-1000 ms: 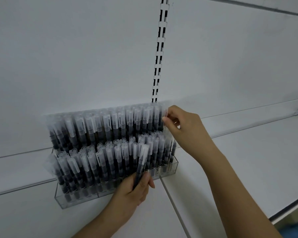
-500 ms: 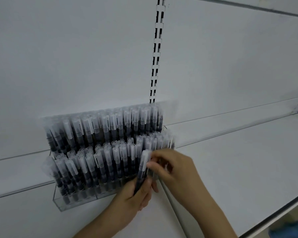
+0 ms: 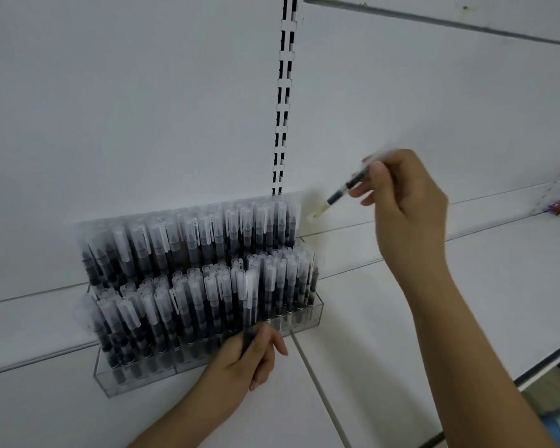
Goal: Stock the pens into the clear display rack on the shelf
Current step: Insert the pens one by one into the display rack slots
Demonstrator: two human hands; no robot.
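**Pen rack, two tiers, near full**

Clear acrylic two-tier display rack (image 3: 304, 313) stands on the white metal shelf (image 3: 466, 286), against the white back panel (image 3: 143, 108). Both tiers packed with upright black pens with frosted caps (image 3: 181, 240).

Right hand (image 3: 404, 202): grip pinches one loose black pen (image 3: 343, 190), tilted, tip down-left, above the rack's right end and clear of it.

Left hand (image 3: 249, 360): grip clenched on an upright pen (image 3: 249, 312) before the lower tier.

Slotted upright strip (image 3: 285, 92) splits the panel.

Clear tiered rack (image 3: 204, 367) on shelf, packed with upright black pens (image 3: 188, 273)
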